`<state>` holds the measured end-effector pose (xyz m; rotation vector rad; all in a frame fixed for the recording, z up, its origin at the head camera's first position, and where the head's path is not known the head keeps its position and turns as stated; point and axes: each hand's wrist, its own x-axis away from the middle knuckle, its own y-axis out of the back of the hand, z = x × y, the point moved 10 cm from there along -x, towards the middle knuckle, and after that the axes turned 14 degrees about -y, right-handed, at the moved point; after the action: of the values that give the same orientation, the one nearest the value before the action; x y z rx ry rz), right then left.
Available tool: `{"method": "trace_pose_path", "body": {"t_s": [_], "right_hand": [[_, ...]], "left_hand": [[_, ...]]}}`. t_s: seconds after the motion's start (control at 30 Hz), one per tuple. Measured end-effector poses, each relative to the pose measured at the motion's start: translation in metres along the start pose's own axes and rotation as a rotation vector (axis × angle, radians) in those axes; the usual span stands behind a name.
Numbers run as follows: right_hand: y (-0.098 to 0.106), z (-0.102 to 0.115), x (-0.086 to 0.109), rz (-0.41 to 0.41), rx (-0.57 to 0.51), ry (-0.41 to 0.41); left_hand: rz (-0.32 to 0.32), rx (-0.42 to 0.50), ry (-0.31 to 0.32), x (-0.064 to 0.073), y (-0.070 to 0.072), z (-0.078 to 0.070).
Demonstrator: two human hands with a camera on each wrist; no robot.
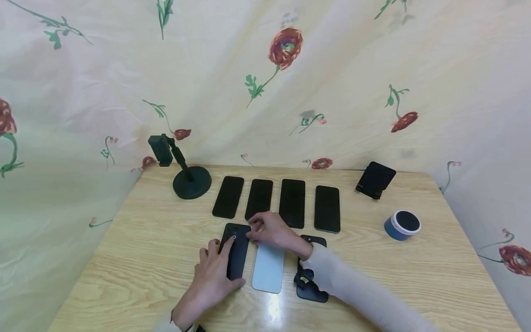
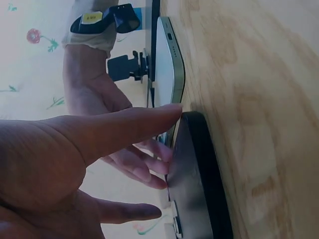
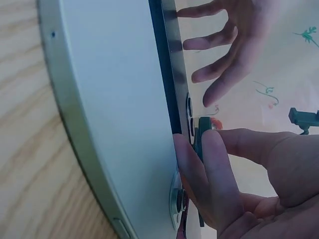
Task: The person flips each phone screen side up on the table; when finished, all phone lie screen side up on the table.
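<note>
My left hand [image 1: 215, 272] spreads over a dark phone [image 1: 238, 253] lying back up, one fingertip at its camera end and the thumb by its lower right corner. Fingers of my right hand [image 1: 269, 230] are loosely bent at the upper right edge of that phone, touching or nearly touching it. Under the right hand lies a pale phone [image 1: 268, 272], its upper part covered; its camera bump [image 3: 178, 201] appears in the right wrist view. Beneath the right wrist is another black phone [image 1: 313, 295], partly hidden by the sleeve.
Behind the hands lies a row of black phones [image 1: 292, 203], screens up. A round-based stand [image 1: 192, 183] is at back left. At right are a small black holder [image 1: 375, 180] and a blue and white round container [image 1: 402, 225]. Floral cloth [image 1: 224, 92] hangs behind the wooden table [image 1: 145, 230].
</note>
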<state>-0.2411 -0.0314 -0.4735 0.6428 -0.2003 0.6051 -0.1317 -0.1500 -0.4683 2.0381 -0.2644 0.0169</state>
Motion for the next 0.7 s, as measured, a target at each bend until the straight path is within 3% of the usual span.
{"method": "trace_pose_path", "body": {"t_s": [0.27,0.5,0.7], "right_hand": [[-0.0063,0.0011,-0.0021,0.028,-0.004,-0.012],[-0.0077,0.0006,-0.0029,0.032,-0.002,-0.039],[-0.0085,0.0002,-0.0039,0.013,0.014,-0.050]], "left_hand": [[0.007,0.006,0.002,0.0056,-0.0022,-0.0025],[0.066,0.013,-0.011,0.0074,-0.0081,-0.0018],[0.038,0.038,-0.030,0.0096,-0.0067,-0.0022]]}}
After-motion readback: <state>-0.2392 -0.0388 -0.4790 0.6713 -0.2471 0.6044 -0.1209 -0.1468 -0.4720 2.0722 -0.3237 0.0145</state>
